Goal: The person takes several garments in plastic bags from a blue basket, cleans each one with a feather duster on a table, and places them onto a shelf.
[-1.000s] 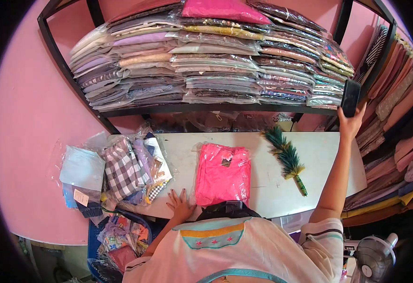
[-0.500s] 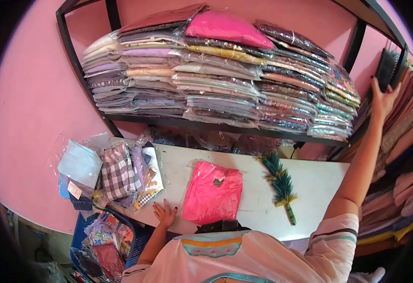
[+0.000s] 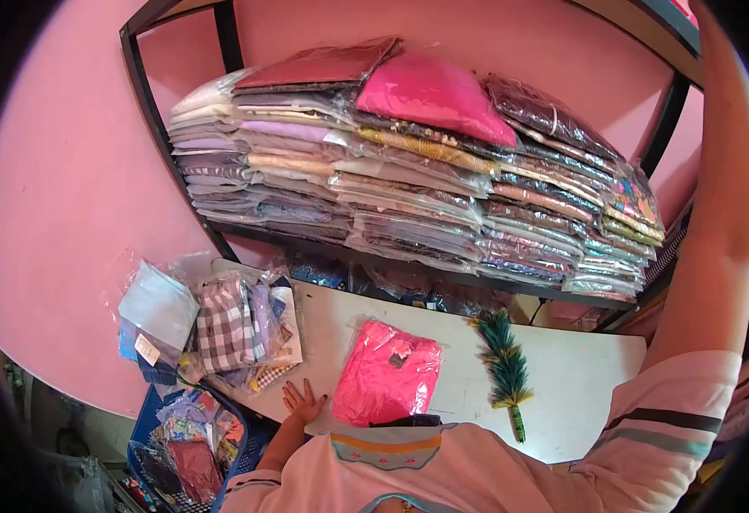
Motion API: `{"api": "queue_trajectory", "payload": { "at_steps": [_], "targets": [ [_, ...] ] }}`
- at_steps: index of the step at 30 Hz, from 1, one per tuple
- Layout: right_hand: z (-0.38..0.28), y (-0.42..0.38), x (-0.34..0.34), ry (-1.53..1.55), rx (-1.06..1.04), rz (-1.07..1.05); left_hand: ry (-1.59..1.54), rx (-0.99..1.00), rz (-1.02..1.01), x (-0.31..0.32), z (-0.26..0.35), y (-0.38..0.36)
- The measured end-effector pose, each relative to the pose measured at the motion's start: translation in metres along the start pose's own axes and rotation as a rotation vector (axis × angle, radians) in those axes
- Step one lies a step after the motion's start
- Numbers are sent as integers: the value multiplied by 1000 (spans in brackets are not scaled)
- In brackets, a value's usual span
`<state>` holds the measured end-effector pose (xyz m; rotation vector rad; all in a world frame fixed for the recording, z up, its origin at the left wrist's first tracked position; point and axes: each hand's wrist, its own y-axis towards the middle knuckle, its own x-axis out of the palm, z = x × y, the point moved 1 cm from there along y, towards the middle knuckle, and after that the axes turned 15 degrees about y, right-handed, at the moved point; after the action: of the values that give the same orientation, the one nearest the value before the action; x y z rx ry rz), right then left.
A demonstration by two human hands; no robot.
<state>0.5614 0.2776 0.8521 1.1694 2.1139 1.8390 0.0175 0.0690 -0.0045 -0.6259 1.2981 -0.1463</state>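
My left hand (image 3: 303,401) lies flat on the white table (image 3: 323,312), fingers spread, between a bright pink packet of folded cloth (image 3: 379,376) and a pile of bagged clothes (image 3: 227,329) with checked fabric. My right arm stretches up along the right side; its hand is at the top edge by the shelf top, cut off, with its fingers not visible. A green feathery duster (image 3: 504,363) rests on the table right of the pink packet.
Stacks of plastic-wrapped folded garments (image 3: 417,179) fill the black-framed shelf (image 3: 148,111) behind the table. A blue basket (image 3: 250,449) of bagged items stands at lower left. Hanging cloths line the right side, partly behind my arm.
My right hand has risen from the hanging cloths beside the shelf to the top edge of the view. The view has shifted slightly. My left hand stays on the table.
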Motion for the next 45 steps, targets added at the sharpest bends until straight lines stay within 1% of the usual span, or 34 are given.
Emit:
{"api": "queue_trajectory", "payload": {
  "at_steps": [2,3,6,7,10,15,23,32,36,41,45],
  "targets": [
    [9,11,24,-150,-107,-25,-11,-2,-13,-1,3,0],
    [1,4,31,-217,-72,-37,-16,1,-15,1,3,1],
    [20,10,54,-562,-313,38,-23,7,-9,7,-2,7],
    [19,3,48,-347,-134,-45,-20,7,-5,10,-4,9],
    [41,8,59,-462,-71,-62,-30,1,-22,6,-3,3],
    [70,9,56,-581,-56,-128,-12,0,-30,5,-3,4],
    [89,3,51,-654,-94,-209,1,-15,-13,-3,5,-3],
    [104,-15,46,-698,-155,-291,28,-21,8,3,3,0],
    [106,-29,39,-702,-189,-341,33,-12,49,7,1,1],
    [103,-55,42,-714,-246,-429,41,-11,73,6,1,0],
    [81,-82,36,-670,-354,-515,47,-9,92,4,4,0]
  ]
}}
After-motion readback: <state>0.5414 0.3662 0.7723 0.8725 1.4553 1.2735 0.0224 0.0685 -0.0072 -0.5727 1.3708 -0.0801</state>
